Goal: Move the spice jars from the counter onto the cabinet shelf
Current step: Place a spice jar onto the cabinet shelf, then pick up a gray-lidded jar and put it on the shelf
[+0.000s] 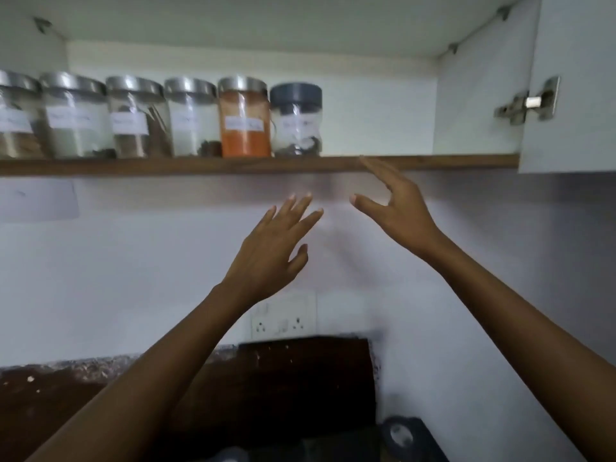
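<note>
Several labelled spice jars stand in a row on the cabinet shelf [416, 161], which has a brown front edge. An orange-filled jar [245, 116] with a steel lid stands beside a dark-lidded jar [296, 120] at the row's right end. Both arms are raised below the shelf. My left hand [273, 248] is open with fingers spread, holding nothing, under the dark-lidded jar. My right hand [396, 205] is open too, its fingertips just under the shelf edge, to the right of the jars.
The open cabinet door [573, 85] with its hinge [530, 101] hangs at the right. A wall socket [283, 320] sits on the white wall below. A dark counter [50, 395] and a dark board [306, 378] lie underneath. A dark round object [400, 433] is at bottom.
</note>
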`<action>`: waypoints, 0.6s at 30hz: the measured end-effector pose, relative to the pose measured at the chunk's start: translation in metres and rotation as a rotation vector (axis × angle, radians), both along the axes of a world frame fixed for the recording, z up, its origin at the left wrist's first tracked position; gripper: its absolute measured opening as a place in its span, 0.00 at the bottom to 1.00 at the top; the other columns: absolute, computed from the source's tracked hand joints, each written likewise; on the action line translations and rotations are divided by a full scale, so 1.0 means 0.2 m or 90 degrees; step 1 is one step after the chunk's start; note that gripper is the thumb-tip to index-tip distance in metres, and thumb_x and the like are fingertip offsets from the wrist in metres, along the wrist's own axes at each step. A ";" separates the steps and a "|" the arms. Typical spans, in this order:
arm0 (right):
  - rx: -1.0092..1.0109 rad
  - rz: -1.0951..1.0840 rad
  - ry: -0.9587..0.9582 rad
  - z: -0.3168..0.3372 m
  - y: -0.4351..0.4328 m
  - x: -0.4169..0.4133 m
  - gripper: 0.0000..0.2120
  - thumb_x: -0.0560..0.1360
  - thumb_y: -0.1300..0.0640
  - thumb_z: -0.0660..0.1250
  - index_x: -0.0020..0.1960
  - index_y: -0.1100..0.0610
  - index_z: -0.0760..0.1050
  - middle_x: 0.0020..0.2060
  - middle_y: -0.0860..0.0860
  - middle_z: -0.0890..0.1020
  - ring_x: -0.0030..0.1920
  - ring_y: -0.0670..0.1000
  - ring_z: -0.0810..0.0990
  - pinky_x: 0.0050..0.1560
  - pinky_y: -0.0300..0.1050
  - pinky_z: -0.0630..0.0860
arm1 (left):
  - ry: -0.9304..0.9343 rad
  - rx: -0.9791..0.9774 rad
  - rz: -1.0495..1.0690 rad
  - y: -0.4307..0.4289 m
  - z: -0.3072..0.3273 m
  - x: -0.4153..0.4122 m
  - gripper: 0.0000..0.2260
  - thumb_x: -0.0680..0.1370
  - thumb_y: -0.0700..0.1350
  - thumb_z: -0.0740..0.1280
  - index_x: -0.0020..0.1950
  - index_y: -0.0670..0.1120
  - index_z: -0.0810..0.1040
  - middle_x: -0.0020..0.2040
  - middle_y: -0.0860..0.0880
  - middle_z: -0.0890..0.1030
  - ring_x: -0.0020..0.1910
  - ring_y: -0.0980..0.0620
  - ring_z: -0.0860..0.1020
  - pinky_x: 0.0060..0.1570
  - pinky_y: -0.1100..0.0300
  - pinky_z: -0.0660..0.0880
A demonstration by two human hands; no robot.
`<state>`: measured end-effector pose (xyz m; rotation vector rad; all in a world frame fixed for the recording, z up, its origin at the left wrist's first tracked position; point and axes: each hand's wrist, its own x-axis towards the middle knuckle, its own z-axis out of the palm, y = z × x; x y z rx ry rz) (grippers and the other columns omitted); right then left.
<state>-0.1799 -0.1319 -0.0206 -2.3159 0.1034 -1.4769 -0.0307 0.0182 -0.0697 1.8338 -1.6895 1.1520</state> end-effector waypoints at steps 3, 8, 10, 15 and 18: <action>0.040 0.021 0.052 -0.26 -0.03 -0.17 0.18 0.74 0.57 0.68 0.64 0.56 0.74 0.61 0.47 0.77 0.61 0.42 0.72 0.59 0.24 0.63 | 0.043 0.026 -0.053 -0.06 -0.20 -0.10 0.20 0.77 0.48 0.54 0.68 0.48 0.72 0.70 0.49 0.70 0.72 0.48 0.64 0.71 0.52 0.57; 0.189 0.063 0.206 -0.88 -0.22 -0.36 0.11 0.73 0.62 0.69 0.55 0.57 0.79 0.53 0.48 0.81 0.55 0.42 0.77 0.57 0.24 0.66 | 0.190 0.158 -0.104 -0.20 -0.68 -0.24 0.17 0.76 0.50 0.56 0.58 0.48 0.79 0.58 0.51 0.81 0.61 0.51 0.75 0.64 0.60 0.63; 0.260 0.048 0.256 -1.16 -0.31 -0.40 0.11 0.73 0.65 0.68 0.55 0.60 0.79 0.53 0.51 0.81 0.54 0.46 0.78 0.55 0.23 0.67 | 0.262 0.231 -0.108 -0.29 -0.90 -0.28 0.14 0.76 0.47 0.60 0.59 0.48 0.79 0.57 0.51 0.81 0.59 0.52 0.75 0.64 0.57 0.68; 0.373 -0.017 0.326 -1.80 -0.47 -0.41 0.13 0.71 0.69 0.69 0.56 0.65 0.77 0.54 0.60 0.80 0.55 0.56 0.78 0.50 0.21 0.67 | 0.390 0.455 -0.064 -0.47 -1.37 -0.40 0.17 0.77 0.43 0.64 0.66 0.47 0.74 0.64 0.48 0.76 0.65 0.51 0.71 0.67 0.54 0.65; 0.399 -0.056 0.356 -2.04 -0.54 -0.38 0.21 0.68 0.67 0.72 0.60 0.64 0.74 0.59 0.60 0.76 0.60 0.57 0.75 0.56 0.29 0.67 | 0.392 0.560 0.007 -0.54 -1.57 -0.42 0.23 0.78 0.46 0.63 0.73 0.48 0.64 0.73 0.48 0.65 0.73 0.50 0.60 0.72 0.53 0.55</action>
